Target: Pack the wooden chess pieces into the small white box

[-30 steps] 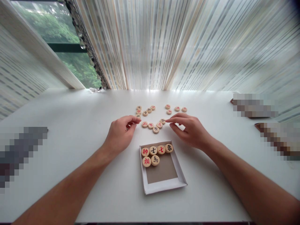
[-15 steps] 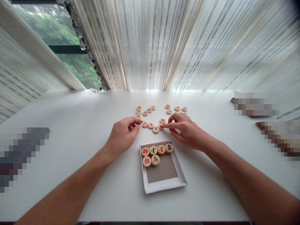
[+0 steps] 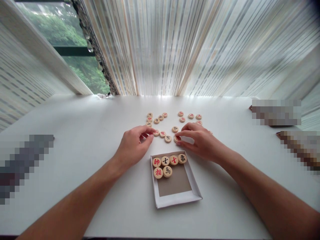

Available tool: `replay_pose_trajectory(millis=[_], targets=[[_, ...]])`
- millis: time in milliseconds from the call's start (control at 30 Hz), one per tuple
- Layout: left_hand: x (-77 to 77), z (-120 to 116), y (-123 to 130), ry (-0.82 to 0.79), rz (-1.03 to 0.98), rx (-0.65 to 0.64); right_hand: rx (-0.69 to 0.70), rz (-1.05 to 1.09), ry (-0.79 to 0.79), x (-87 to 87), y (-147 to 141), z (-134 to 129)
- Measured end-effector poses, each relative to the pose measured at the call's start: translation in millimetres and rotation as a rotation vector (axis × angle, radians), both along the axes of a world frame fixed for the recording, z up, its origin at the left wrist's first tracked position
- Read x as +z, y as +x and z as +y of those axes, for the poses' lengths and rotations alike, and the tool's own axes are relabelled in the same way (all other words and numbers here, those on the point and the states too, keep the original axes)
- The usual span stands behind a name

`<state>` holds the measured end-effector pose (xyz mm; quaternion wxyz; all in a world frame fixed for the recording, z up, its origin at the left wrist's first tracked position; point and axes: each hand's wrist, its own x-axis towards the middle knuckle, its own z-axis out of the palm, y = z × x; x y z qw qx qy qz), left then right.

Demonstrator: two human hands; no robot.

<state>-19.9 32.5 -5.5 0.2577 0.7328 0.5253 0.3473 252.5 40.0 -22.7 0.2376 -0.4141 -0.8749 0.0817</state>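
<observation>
Between the thumb and fingers of my right hand (image 3: 200,140) is a round wooden xiangqi piece (image 3: 177,139), held at table level; its character is mostly hidden. My left hand (image 3: 133,143) is loosely curled, thumb and index apart, with its fingertips at the left edge of a red-marked piece (image 3: 156,133). Between the hands lie another red-marked piece (image 3: 162,134), a black-marked piece (image 3: 168,138) and a further black-marked piece (image 3: 175,129). Nearer to me, a shallow white box (image 3: 175,199) holds several larger-looking pieces in two rows, red and black characters facing up.
More pieces lie beyond my hands: a black-marked one (image 3: 156,120) among a left group and a red-marked one (image 3: 191,116) among a right group. Blurred-out objects sit on the white table (image 3: 100,113) at both sides. A striped curtain (image 3: 155,50) hangs behind it.
My right index finger was extended onto the piece; now thumb and fingers pinch it, and it sits slightly nearer and to the right. My left fingertips have come closer to the red-marked piece.
</observation>
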Motion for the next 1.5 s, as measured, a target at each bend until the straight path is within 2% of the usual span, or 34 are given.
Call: replay_pose_trajectory(millis=[200,400,533,667,900,1300,1500], targets=[[1.8,-3,3,0.019,-0.011,-0.022,-0.037,0.044,-0.009,-1.7,4,3],[3.0,-9,6,0.006,-0.088,-0.061,-0.123,0.225,-0.043,2.2,-1,-3],[9.1,-16,9,-0.046,-0.198,-0.113,-0.053,0.538,-0.274,11.5,-17,-21],[15.1,-22,10,-0.09,-0.264,-0.198,0.057,0.738,-0.49,20.2,-30,-37],[18.6,-30,12,-0.199,-0.355,-0.295,0.121,0.896,-0.683,21.5,-36,-44],[18.1,-32,14,-0.092,-0.399,-0.275,0.113,0.974,-0.65,23.3,-39,-47],[14.0,-32,15,-0.009,-0.414,-0.265,0.112,1.002,-0.56,25.0,-40,-47]])
